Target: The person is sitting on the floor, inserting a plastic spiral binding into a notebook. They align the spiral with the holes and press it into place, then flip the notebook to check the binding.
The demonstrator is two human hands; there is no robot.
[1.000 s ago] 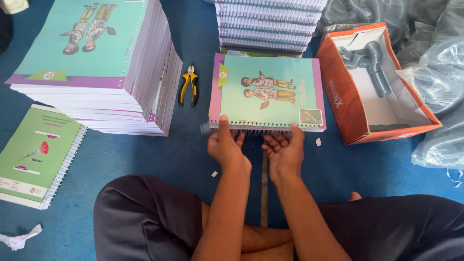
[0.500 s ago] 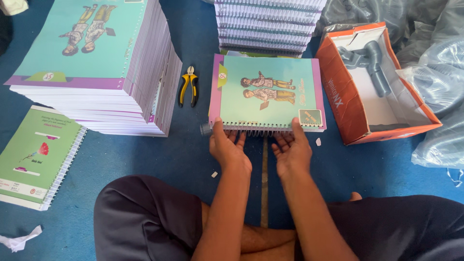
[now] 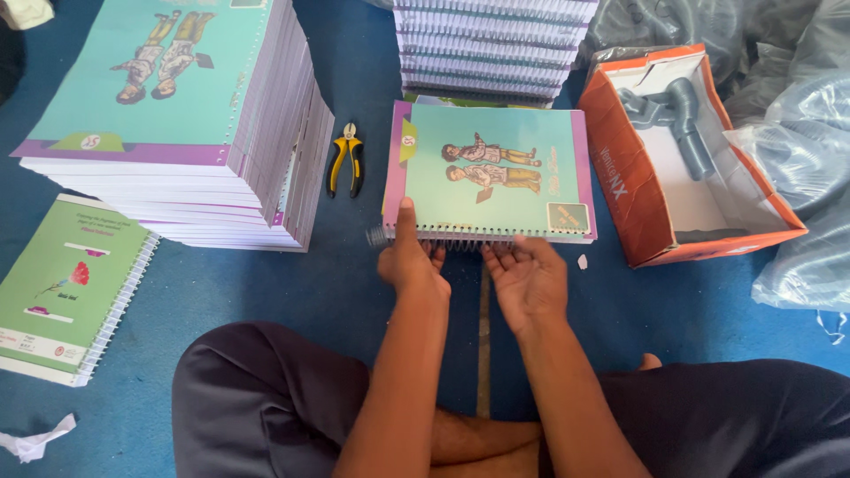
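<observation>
Left hand (image 3: pixel 409 264) gripping the teal purple-edged spiral notebook (image 3: pixel 490 171), thumb on top | right hand (image 3: pixel 529 276) lying palm-up, fingers spread, touching its wire binding (image 3: pixel 460 237) | open orange cardboard box (image 3: pixel 627 168) sitting just right

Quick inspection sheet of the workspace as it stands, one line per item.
Surface: blue floor covering, person seated cross-legged on it.
Job's things: teal notebook lying flat, spiral coil along its near edge.
Clutter: yellow-handled pliers; tall stack of unbound books; second stack behind; green spiral notebook; orange box holding a grey tool; paper scrap.
Hands: left hand grips the coil end, thumb on cover; right hand open, palm up, at the coil.
Cables: nothing seen.
Surroundings: clear plastic bags at right.
</observation>
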